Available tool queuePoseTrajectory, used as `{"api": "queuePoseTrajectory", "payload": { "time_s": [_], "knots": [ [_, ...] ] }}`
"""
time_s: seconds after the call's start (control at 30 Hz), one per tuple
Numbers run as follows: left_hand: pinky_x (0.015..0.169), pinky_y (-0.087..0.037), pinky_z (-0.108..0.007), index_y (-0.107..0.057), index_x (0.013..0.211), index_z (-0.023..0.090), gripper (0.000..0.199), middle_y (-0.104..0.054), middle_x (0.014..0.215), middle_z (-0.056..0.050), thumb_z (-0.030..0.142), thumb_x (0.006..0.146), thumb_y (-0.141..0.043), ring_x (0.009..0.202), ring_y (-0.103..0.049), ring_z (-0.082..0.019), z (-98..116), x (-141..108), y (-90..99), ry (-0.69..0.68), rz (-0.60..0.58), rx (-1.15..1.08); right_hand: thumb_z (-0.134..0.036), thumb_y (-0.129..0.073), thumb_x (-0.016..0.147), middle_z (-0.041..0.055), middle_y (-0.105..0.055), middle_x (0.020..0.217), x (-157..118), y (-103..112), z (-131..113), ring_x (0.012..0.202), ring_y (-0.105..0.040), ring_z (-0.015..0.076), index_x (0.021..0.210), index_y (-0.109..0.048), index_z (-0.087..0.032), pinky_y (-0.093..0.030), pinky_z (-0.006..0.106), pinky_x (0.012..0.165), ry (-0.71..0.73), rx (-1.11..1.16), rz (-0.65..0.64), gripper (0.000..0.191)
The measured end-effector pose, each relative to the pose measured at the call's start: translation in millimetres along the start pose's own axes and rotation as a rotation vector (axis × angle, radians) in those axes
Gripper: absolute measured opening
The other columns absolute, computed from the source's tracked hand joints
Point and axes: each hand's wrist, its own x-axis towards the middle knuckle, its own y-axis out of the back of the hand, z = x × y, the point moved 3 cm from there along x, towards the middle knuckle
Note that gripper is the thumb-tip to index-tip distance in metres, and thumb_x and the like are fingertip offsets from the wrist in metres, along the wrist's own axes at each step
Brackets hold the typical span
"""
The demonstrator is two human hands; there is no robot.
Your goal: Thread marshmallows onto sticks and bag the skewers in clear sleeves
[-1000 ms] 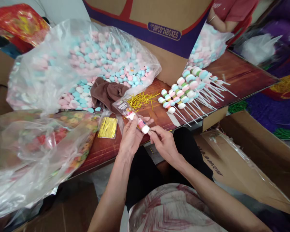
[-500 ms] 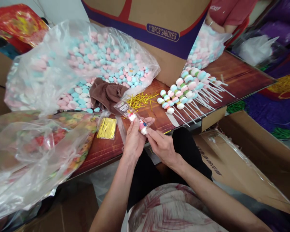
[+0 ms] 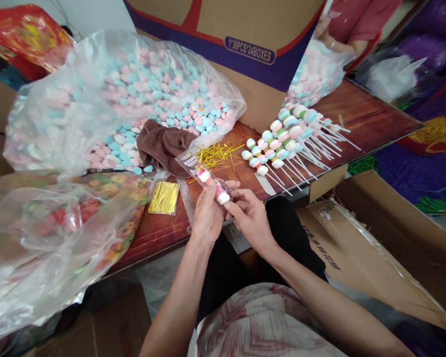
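Observation:
A marshmallow skewer in a clear printed wrapper (image 3: 223, 198) is held over the table's front edge, its printed end pointing up and left. My left hand (image 3: 209, 210) is closed around its middle, thumb on top. My right hand (image 3: 253, 218) has its thumb and curled fingers at the lower end, by the white marshmallow; the stick is hidden. Just beyond the wrapper's tip lie loose gold twist ties (image 3: 217, 154) and a brown cloth (image 3: 165, 146). A packet of gold twist ties (image 3: 164, 197) lies left of my left hand.
Unwrapped marshmallow skewers (image 3: 282, 141) lie in a row at right. A large bag of marshmallows (image 3: 144, 84) and a bag of gummy rings (image 3: 96, 213) cover the left. A tall carton (image 3: 226, 74) stands behind; a co-worker (image 3: 357, 25) sits beyond it. An open carton (image 3: 357, 253) is below right.
My right hand's fingers have loosened and spread somewhat at the skewer's lower end, showing more of the white marshmallow. My left hand keeps its hold. The co-worker's hand has risen.

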Motion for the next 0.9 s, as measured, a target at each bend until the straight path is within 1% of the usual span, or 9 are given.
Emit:
{"api": "queuePoseTrajectory", "payload": {
  "time_s": [0.07, 0.17, 0.3, 0.43, 0.53, 0.6, 0.67, 0.77, 0.9],
  "knots": [
    [0.063, -0.048, -0.022, -0.063, 0.087, 0.017, 0.024, -0.073, 0.086, -0.004, 0.039, 0.082, -0.072, 0.086, -0.071, -0.018, 5, 2, 1.1, -0.044, 0.013, -0.009, -0.033, -0.058, 0.091, -0.0054, -0.054, 0.057, -7, 3, -2, 0.052, -0.047, 0.0095, 0.085, -0.059, -0.02, -0.036, 0.021, 0.05, 0.048, -0.16, -0.053, 0.014],
    [0.079, -0.052, -0.027, -0.065, 0.084, 0.017, 0.025, -0.071, 0.078, -0.002, 0.039, 0.08, -0.075, 0.094, -0.072, -0.021, 5, 1, 0.4, -0.047, 0.028, 0.022, -0.032, -0.051, 0.095, -0.005, -0.046, 0.056, -13, 2, -5, 0.052, -0.041, 0.0096, 0.071, -0.054, -0.02, -0.035, 0.022, 0.053, 0.165, -0.331, -0.086, 0.026],
    [0.089, -0.052, -0.033, -0.067, 0.084, 0.015, 0.028, -0.072, 0.077, -0.003, 0.04, 0.076, -0.077, 0.097, -0.072, -0.024, -3, -7, -3.4, 0.025, 0.015, 0.068, -0.026, -0.047, 0.095, -0.0017, -0.053, 0.065, -11, -5, -6, 0.057, -0.047, 0.0117, 0.078, -0.058, -0.021, -0.04, 0.024, 0.059, 0.32, -0.437, 0.013, 0.022],
    [0.094, -0.051, -0.037, -0.069, 0.091, 0.014, 0.031, -0.075, 0.091, -0.009, 0.042, 0.078, -0.076, 0.103, -0.07, -0.026, -1, -13, -2.3, 0.145, -0.098, 0.129, -0.026, -0.046, 0.095, 0.0002, -0.058, 0.071, -6, -4, -5, 0.061, -0.052, 0.0124, 0.081, -0.059, -0.02, -0.042, 0.023, 0.061, 0.346, -0.417, 0.047, 0.02],
    [0.094, -0.051, -0.036, -0.069, 0.1, 0.014, 0.04, -0.074, 0.103, -0.012, 0.049, 0.079, -0.073, 0.106, -0.068, -0.026, 9, -9, 2.6, 0.218, -0.131, 0.147, -0.028, -0.047, 0.096, -0.0026, -0.05, 0.065, -4, 2, -6, 0.056, -0.045, 0.0104, 0.076, -0.055, -0.02, -0.038, 0.022, 0.057, 0.337, -0.403, 0.02, 0.023],
    [0.091, -0.052, -0.035, -0.068, 0.101, 0.016, 0.044, -0.074, 0.104, -0.011, 0.055, 0.08, -0.07, 0.105, -0.069, -0.025, 19, -1, 6.4, 0.149, -0.062, 0.1, -0.029, -0.046, 0.097, -0.004, -0.045, 0.063, -4, 4, -7, 0.054, -0.039, 0.0097, 0.076, -0.054, -0.02, -0.036, 0.022, 0.056, 0.342, -0.431, -0.009, 0.024],
    [0.085, -0.054, -0.032, -0.067, 0.096, 0.017, 0.043, -0.074, 0.1, -0.01, 0.057, 0.082, -0.066, 0.102, -0.07, -0.024, 27, 9, 8.8, 0.07, 0.009, 0.045, -0.029, -0.046, 0.098, -0.0037, -0.046, 0.064, -5, 4, -8, 0.055, -0.039, 0.0095, 0.078, -0.054, -0.02, -0.036, 0.022, 0.058, 0.357, -0.451, -0.05, 0.023],
    [0.075, -0.054, -0.026, -0.064, 0.085, 0.016, 0.032, -0.071, 0.083, -0.005, 0.047, 0.084, -0.069, 0.086, -0.071, -0.018, 30, 19, 9.6, 0.051, 0.039, 0.0, -0.029, -0.045, 0.098, -0.0026, -0.051, 0.067, -7, 0, -7, 0.056, -0.041, 0.0095, 0.078, -0.056, -0.02, -0.038, 0.022, 0.06, 0.377, -0.469, -0.108, 0.024],
    [0.069, -0.052, -0.023, -0.062, 0.081, 0.015, 0.022, -0.06, 0.066, 0.002, 0.033, 0.08, -0.076, 0.062, -0.064, -0.01, 19, 20, 7.7, 0.072, -0.018, -0.007, -0.026, -0.045, 0.097, -0.002, -0.053, 0.062, -7, -5, -5, 0.053, -0.045, 0.0101, 0.078, -0.058, -0.021, -0.036, 0.022, 0.057, 0.452, -0.586, -0.084, 0.024]
  ]
}}
